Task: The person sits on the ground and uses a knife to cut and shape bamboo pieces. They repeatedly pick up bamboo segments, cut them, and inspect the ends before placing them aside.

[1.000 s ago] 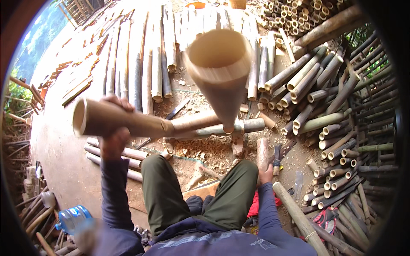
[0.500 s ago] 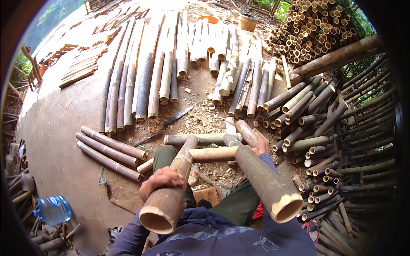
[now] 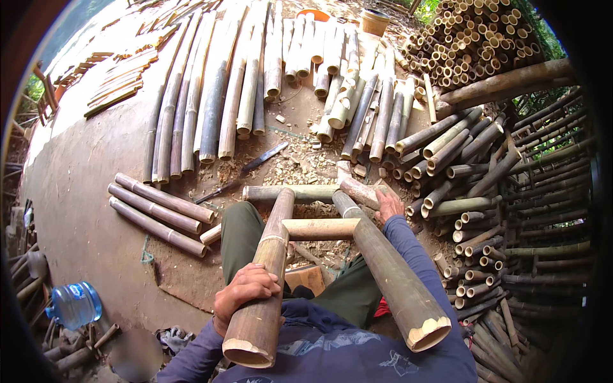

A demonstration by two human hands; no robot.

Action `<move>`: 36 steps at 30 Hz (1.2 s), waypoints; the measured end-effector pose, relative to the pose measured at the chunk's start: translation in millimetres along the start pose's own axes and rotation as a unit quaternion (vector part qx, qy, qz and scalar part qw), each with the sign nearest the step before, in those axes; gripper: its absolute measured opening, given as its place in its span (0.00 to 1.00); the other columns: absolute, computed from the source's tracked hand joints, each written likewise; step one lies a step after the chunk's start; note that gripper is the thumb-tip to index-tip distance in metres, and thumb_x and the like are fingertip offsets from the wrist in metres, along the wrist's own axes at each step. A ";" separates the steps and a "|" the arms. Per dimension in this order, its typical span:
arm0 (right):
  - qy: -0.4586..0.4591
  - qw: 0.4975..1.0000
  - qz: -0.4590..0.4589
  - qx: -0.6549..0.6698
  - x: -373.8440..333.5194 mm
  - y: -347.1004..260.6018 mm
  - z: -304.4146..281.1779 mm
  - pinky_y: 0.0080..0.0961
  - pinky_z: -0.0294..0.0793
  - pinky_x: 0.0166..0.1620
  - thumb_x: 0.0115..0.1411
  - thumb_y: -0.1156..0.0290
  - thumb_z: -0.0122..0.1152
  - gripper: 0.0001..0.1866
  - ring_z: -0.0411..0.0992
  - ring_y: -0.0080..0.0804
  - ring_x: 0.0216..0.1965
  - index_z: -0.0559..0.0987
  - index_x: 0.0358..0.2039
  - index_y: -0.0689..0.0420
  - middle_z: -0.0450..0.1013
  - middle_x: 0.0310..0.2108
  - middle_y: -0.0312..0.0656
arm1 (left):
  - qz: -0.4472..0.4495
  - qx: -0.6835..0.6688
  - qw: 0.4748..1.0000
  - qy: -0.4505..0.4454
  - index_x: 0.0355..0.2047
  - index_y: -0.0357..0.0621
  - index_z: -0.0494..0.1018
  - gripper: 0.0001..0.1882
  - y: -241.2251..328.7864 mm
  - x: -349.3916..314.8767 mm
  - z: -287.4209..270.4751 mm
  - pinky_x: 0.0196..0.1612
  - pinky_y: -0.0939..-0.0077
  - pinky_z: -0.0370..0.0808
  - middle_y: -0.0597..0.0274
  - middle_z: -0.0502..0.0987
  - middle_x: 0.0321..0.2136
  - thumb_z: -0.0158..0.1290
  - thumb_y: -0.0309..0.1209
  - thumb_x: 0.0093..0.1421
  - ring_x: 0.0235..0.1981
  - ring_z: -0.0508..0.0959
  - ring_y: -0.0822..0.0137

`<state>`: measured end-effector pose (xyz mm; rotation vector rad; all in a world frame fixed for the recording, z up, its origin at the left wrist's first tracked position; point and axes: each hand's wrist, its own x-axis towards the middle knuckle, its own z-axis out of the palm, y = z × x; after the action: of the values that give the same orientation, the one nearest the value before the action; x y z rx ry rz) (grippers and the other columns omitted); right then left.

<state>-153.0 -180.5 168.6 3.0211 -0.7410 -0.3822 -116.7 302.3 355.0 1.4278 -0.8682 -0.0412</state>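
Note:
A bamboo frame lies over my lap. Its two thick poles, the left pole (image 3: 263, 281) and the right pole (image 3: 396, 281), are joined by a pale crosspiece (image 3: 322, 229). My left hand (image 3: 248, 292) is closed around the left pole near its wide, hollow end. Beyond the right pole, my right hand (image 3: 388, 205) is closed on the near end of a short, thick round piece of wood or bamboo (image 3: 359, 191); some of its fingers are hidden. Past the frame's far end, a greenish bamboo length (image 3: 290, 193) lies crosswise, passing behind both poles.
A long-bladed knife (image 3: 263, 158) lies among wood chips ahead. Several bamboo lengths (image 3: 156, 214) rest at the left, with long poles (image 3: 214, 96) behind. Stacked bamboo (image 3: 476, 246) crowds the right side. A blue water jug (image 3: 75, 305) lies at lower left.
The frame's near ends have come lower, toward me, and the left pole's end has shifted right. The short round piece in my right hand has swung to a flatter angle.

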 end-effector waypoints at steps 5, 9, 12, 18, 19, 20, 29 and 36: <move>0.055 0.970 0.086 0.219 -18.7 -7.4 16.1 0.48 0.73 0.60 0.51 0.67 0.77 0.46 0.75 0.54 0.58 0.67 0.70 0.47 0.74 0.59 0.50 | -0.001 0.010 1.000 0.000 0.44 0.42 0.74 0.27 3.8 -5.5 0.0 0.61 0.46 0.74 0.53 0.85 0.42 0.77 0.34 0.49 0.50 0.84 0.53; 0.057 0.926 0.057 0.368 -30.5 19.1 38.9 0.40 0.75 0.60 0.47 0.64 0.80 0.47 0.78 0.49 0.55 0.69 0.67 0.59 0.77 0.55 0.54 | 0.027 -0.010 1.000 0.013 0.44 0.42 0.75 0.26 0.4 15.9 8.5 0.58 0.47 0.76 0.52 0.84 0.42 0.76 0.33 0.50 0.49 0.84 0.53; -0.017 0.657 0.119 0.744 -31.5 36.8 41.8 0.36 0.77 0.59 0.56 0.60 0.75 0.35 0.78 0.42 0.52 0.75 0.61 0.60 0.79 0.53 0.51 | 0.036 -0.048 0.998 0.027 0.46 0.40 0.77 0.25 -12.5 44.2 16.8 0.56 0.53 0.77 0.51 0.84 0.43 0.75 0.31 0.50 0.47 0.84 0.54; -0.010 0.967 0.089 0.237 -54.0 88.3 -9.8 0.40 0.80 0.48 0.53 0.50 0.73 0.34 0.81 0.50 0.42 0.77 0.49 0.66 0.81 0.42 0.59 | -0.006 0.047 0.999 -0.022 0.59 0.39 0.67 0.38 -43.7 145.4 -10.8 0.54 0.63 0.79 0.56 0.78 0.46 0.71 0.23 0.48 0.49 0.78 0.63; -0.069 0.970 0.140 0.184 -61.1 48.2 -24.5 0.43 0.80 0.51 0.50 0.46 0.74 0.38 0.81 0.54 0.46 0.77 0.48 0.68 0.80 0.44 0.63 | -0.038 0.022 0.999 -0.009 0.60 0.40 0.67 0.39 -47.7 145.9 -19.0 0.54 0.63 0.79 0.56 0.78 0.47 0.71 0.23 0.48 0.50 0.78 0.64; -0.120 0.974 0.117 0.154 -71.1 7.6 -43.4 0.44 0.79 0.53 0.50 0.45 0.73 0.40 0.80 0.58 0.50 0.78 0.50 0.69 0.80 0.46 0.65 | -0.065 -0.003 0.998 0.010 0.60 0.40 0.67 0.39 -45.5 146.9 -31.0 0.54 0.64 0.79 0.56 0.78 0.47 0.71 0.22 0.47 0.50 0.78 0.64; -0.100 0.882 0.123 0.444 -103.4 -131.3 53.2 0.42 0.76 0.57 0.54 0.49 0.75 0.40 0.78 0.54 0.52 0.75 0.57 0.67 0.78 0.51 0.60 | -0.086 -0.116 0.989 0.030 0.58 0.40 0.66 0.39 -30.0 148.9 -15.3 0.57 0.61 0.77 0.55 0.76 0.46 0.68 0.21 0.44 0.51 0.76 0.62; 0.065 0.830 0.130 0.539 -72.3 -131.9 137.7 0.45 0.73 0.58 0.53 0.49 0.74 0.40 0.75 0.58 0.56 0.74 0.54 0.72 0.74 0.54 0.67 | -0.050 -0.119 0.991 0.039 0.59 0.40 0.64 0.40 -32.2 151.5 0.9 0.56 0.59 0.77 0.56 0.75 0.46 0.67 0.22 0.44 0.51 0.76 0.60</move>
<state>-187.7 -23.4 43.2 3.7027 -1.8369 0.4224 4.2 217.6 401.9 1.2392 -0.7033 -0.1589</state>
